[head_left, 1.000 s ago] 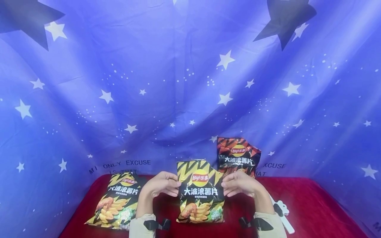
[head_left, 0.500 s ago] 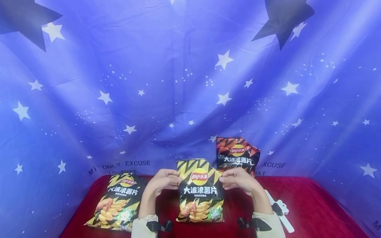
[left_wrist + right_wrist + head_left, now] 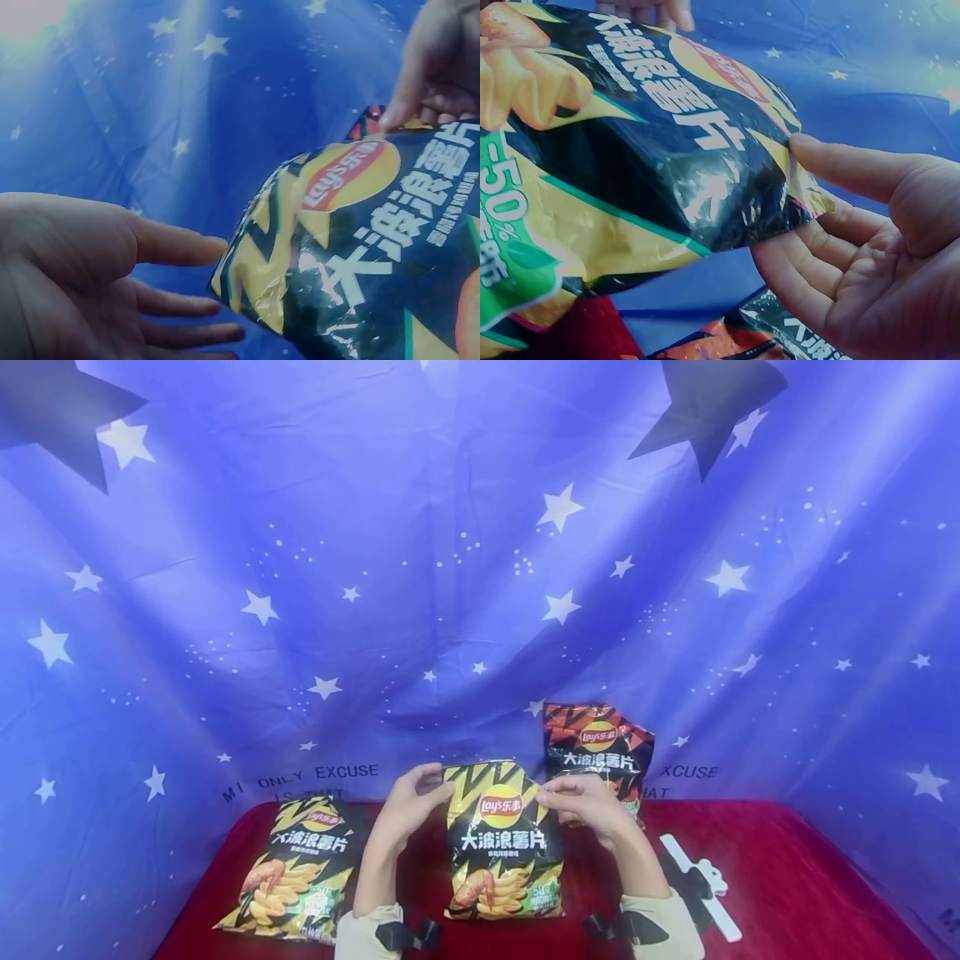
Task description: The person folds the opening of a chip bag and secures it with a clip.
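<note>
A yellow-and-black chip bag (image 3: 504,852) stands front-out in the middle of the red-covered table, between both hands. My left hand (image 3: 411,802) is at its upper left corner. In the left wrist view the thumb touches the corner of the bag (image 3: 360,247), while the other visible fingers stretch out straight beside it. At the upper right corner my right hand (image 3: 588,806) pinches the bag, thumb in front and fingers behind, as the right wrist view shows on the bag (image 3: 652,150). Behind the right hand stands a red-and-black chip bag (image 3: 597,760), partly covered.
Another yellow-and-black chip bag (image 3: 296,868) leans at the left of the red table cover (image 3: 795,877). A white plastic piece (image 3: 701,885) with a black part lies at the right. A blue curtain with stars (image 3: 420,527) hangs behind.
Both hands have moved up along the sides of the middle bag to its upper corners, the right one also inward. The bag has stayed nearly in place. The white piece shows more fully.
</note>
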